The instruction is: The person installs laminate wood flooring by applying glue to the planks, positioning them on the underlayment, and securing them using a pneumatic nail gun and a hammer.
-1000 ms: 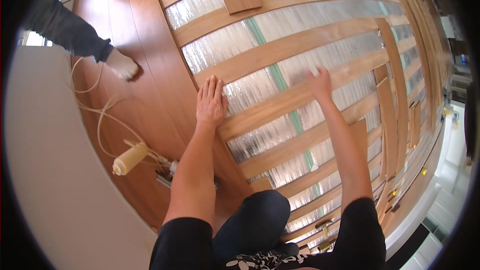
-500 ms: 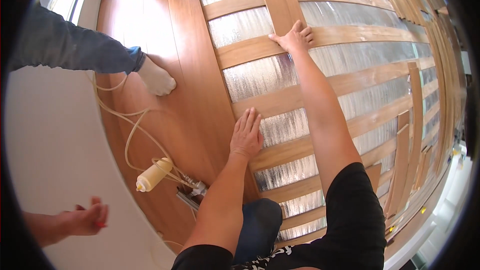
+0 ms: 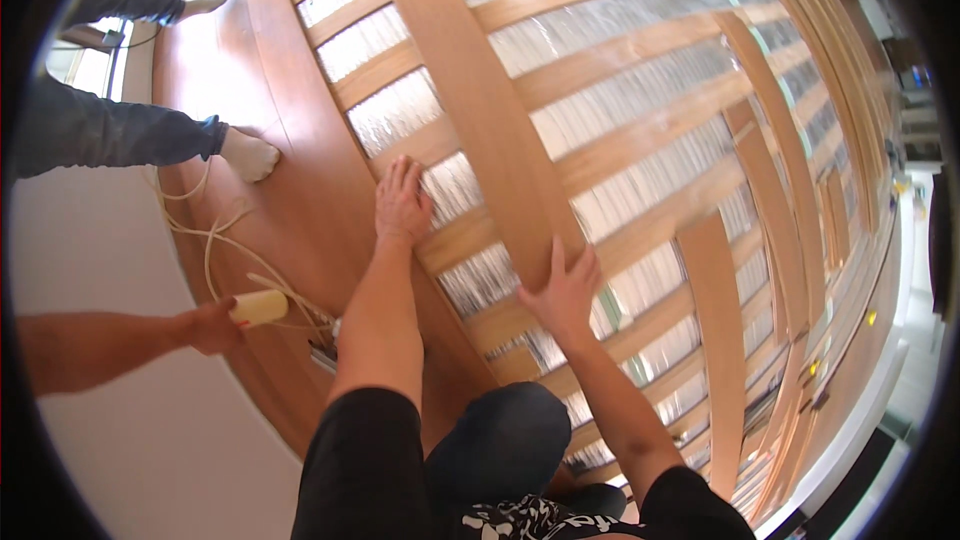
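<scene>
My right hand (image 3: 568, 290) grips the near end of a long wooden floorboard (image 3: 470, 110), thumb on one side and fingers spread over the other. This board lies loose at a slant across the wooden battens (image 3: 640, 145). My left hand (image 3: 403, 202) rests with fingers stretched out at the edge of the laid wooden floor (image 3: 310, 180), beside the silvery foil (image 3: 395, 125) between battens. At the left, another person's hand (image 3: 215, 328) holds a pale yellow squeeze bottle (image 3: 260, 308).
Shorter boards (image 3: 715, 300) lie across the battens to the right. A pale hose (image 3: 215, 230) loops over the laid floor to a metal tool (image 3: 325, 340), partly hidden by my left arm. Another person's socked foot (image 3: 250, 153) stands on the floor at the far left.
The long floorboard has come nearer with my right hand at its end. My left hand has shifted along the floor edge. The other person's hand has picked up the squeeze bottle.
</scene>
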